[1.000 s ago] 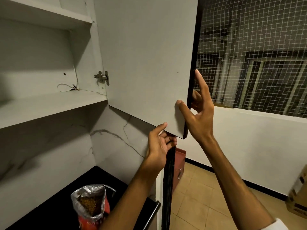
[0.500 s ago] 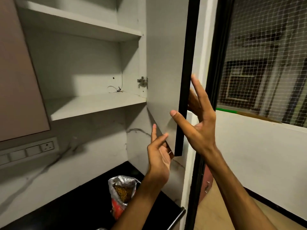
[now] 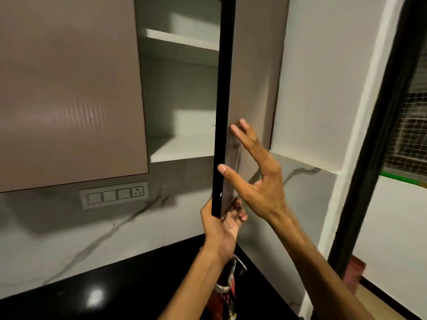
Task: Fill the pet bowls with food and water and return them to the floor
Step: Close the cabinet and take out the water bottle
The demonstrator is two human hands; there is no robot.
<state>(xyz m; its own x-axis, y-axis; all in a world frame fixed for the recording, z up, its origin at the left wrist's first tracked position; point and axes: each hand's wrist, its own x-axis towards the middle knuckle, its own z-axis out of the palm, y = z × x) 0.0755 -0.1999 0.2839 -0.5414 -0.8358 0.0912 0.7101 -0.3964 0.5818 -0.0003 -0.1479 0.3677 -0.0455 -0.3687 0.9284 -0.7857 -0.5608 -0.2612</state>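
The wall cabinet door stands edge-on to me, its black edge running down the middle. My left hand grips the door's bottom corner, fingers curled under it. My right hand lies against the door's outer face with straight, spread fingers and the thumb on the black edge. Below my left forearm, the red and silver pet food bag stands on the black counter, mostly hidden by the arm. No pet bowls are in view.
Inside the cabinet are bare white shelves. A closed beige cabinet door is on the left, with a switch panel under it on the marble backsplash. A black door frame and netted window are on the right.
The cabinet door has swung from wide open toward the cabinet and is now edge-on. My left hand went from open near the corner to gripping it. My view turned left.
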